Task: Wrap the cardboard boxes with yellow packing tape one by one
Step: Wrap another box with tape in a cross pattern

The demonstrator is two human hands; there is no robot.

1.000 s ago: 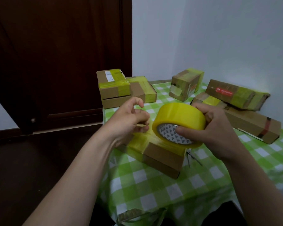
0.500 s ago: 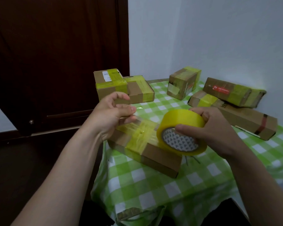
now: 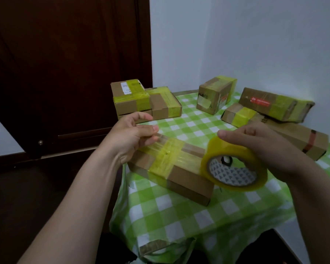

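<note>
- Over green checked tablecloth, just above taped cardboard box:
- Pinches stretched tape strip in left hand fingers.
- Clamps right hand fingers round yellow tape roll.

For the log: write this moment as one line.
left hand: pinches tape strip | right hand: holds tape roll | tape strip: stretched over box | box: on tablecloth, yellow-banded

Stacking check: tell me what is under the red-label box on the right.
A longer cardboard box lies under the red-label box, with yellow tape near one end and a reddish band near the other. The upper box covers its back part.
</note>
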